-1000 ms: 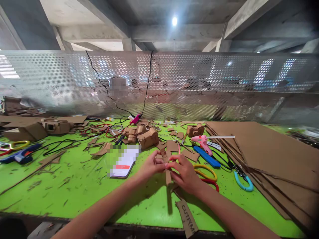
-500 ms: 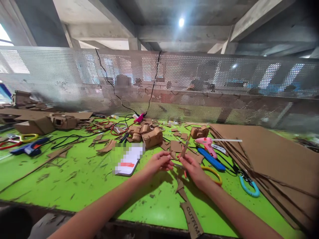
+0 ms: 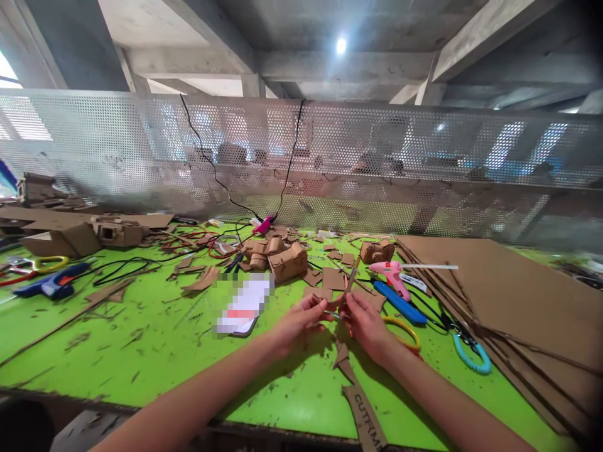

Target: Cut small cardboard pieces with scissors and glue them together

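Note:
A narrow cardboard strip (image 3: pixel 349 286) is pinched between my two hands over the green table. The fingertips of my left hand (image 3: pixel 301 319) are closed on its lower end. My right hand (image 3: pixel 367 323) grips it higher up, and its free end points upward, away from me. Just below my right hand lie scissors with a yellow handle (image 3: pixel 406 331), their blades partly hidden by my fingers. A longer cardboard scrap with printed letters (image 3: pixel 365 411) runs from beneath my hands toward the table's front edge.
A phone (image 3: pixel 247 304) lies left of my hands. Cardboard camera models (image 3: pixel 288 260) stand behind. To the right are a pink glue gun (image 3: pixel 393 275), a blue cutter (image 3: pixel 399 302), a turquoise coil (image 3: pixel 472 356) and large cardboard sheets (image 3: pixel 527 295). A blue glue gun (image 3: pixel 54 282) rests far left.
My left hand has shifted slightly right and down, closer to my right hand. The strip now shows as a curve between the fingers of both hands.

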`<act>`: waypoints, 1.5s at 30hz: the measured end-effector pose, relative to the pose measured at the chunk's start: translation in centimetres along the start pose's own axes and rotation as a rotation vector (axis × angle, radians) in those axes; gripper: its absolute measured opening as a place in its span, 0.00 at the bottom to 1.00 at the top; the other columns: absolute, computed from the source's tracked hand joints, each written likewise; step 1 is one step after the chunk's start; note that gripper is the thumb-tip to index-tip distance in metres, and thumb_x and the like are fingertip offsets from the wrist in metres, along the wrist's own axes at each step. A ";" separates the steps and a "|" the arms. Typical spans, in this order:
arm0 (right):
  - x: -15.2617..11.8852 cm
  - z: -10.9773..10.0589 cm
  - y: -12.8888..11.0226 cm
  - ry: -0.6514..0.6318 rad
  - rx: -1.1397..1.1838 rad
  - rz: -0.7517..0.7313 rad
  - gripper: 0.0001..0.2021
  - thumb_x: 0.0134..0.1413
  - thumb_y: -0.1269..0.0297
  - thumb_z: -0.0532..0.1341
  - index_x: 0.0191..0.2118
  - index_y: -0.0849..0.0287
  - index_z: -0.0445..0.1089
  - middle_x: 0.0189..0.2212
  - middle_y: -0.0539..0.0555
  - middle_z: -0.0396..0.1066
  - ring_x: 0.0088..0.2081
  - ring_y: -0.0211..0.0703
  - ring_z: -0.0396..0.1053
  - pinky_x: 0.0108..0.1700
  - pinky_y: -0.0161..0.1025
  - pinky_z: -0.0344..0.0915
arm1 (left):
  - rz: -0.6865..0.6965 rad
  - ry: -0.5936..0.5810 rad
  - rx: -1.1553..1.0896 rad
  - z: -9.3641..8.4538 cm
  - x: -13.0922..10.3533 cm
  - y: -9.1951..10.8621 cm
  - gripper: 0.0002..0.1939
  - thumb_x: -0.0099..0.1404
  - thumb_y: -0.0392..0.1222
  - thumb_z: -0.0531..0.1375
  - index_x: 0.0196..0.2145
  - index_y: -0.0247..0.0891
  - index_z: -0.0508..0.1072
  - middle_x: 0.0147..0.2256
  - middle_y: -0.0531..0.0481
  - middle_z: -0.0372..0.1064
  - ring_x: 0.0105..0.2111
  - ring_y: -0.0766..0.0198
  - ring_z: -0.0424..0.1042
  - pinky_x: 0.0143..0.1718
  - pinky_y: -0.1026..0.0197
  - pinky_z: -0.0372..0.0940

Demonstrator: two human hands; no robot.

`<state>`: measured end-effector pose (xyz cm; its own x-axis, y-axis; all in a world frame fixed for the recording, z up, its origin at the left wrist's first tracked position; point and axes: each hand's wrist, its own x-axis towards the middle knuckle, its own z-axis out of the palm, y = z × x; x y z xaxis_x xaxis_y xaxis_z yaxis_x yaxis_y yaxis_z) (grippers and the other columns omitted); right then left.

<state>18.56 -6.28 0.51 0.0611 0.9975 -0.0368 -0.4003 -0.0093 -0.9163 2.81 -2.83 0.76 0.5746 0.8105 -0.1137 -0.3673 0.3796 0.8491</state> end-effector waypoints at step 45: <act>-1.4 0.5 0.3 -0.307 0.259 0.180 0.21 0.41 0.47 0.70 0.21 0.61 0.68 0.18 0.45 0.66 0.18 0.27 0.60 0.21 0.26 0.56 | 0.044 -0.255 -0.009 -0.4 -0.3 0.8 0.21 0.51 0.54 0.69 0.31 0.34 0.70 0.24 0.51 0.72 0.21 0.71 0.71 0.22 0.72 0.64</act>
<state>17.93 -7.61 0.47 -0.2896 0.9567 -0.0307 -0.5984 -0.2060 -0.7743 2.06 -2.64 1.24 0.7235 0.6879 0.0585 -0.4023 0.3512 0.8455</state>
